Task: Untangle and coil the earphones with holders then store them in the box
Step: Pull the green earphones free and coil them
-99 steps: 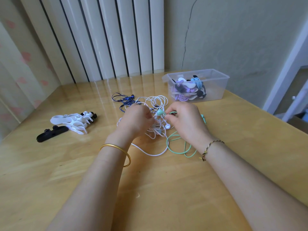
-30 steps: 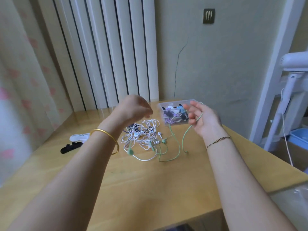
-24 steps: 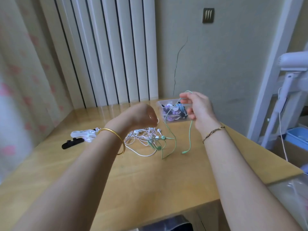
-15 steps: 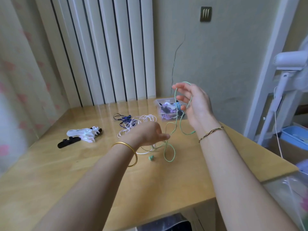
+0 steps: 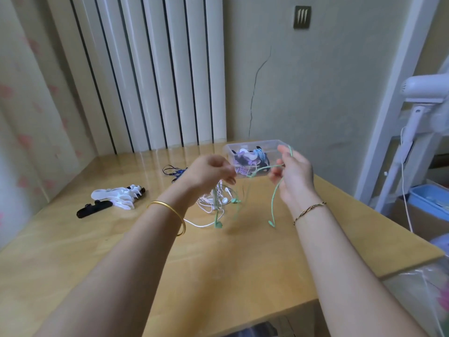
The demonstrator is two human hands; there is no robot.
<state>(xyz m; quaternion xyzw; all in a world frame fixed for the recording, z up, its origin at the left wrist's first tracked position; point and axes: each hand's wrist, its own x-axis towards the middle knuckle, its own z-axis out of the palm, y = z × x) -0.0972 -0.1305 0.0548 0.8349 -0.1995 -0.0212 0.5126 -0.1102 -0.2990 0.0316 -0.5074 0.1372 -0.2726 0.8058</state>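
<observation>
Left edge of the counter (image 5: 218,263): a black holder (image 5: 93,208) and a heap of white holders (image 5: 116,194) lie touching, neither in use yet. Toward the far edge, the blue earphones (image 5: 173,171) lie on their own, just beside the white pile.

The left hand (image 5: 209,171) is off the pile now. Half a second ago it was low, down at the tangle; now it is level with the right. Its fingers (image 5: 228,170) are curled, and we judge they pinch the green earphones (image 5: 273,205), though the contact itself is blurred. Below it the white earphones (image 5: 213,203) remain in a loose heap mid-counter. One green bud lies at that heap's right side; we cannot tell whether it is still caught.

A green strand now runs nearly taut between the two hands, and three green ends hang toward the counter.

The right hand (image 5: 294,173) has come down from its raised position. The cord loops over the forefinger and is gripped between thumb and fingers (image 5: 283,152).

Behind the hands, the box (image 5: 227,148) stands near the far right corner, with coiled sets already inside.

Judgement: the green set is largely separated. Next come the last snag check, a holder from the left edge, and coiling.
</observation>
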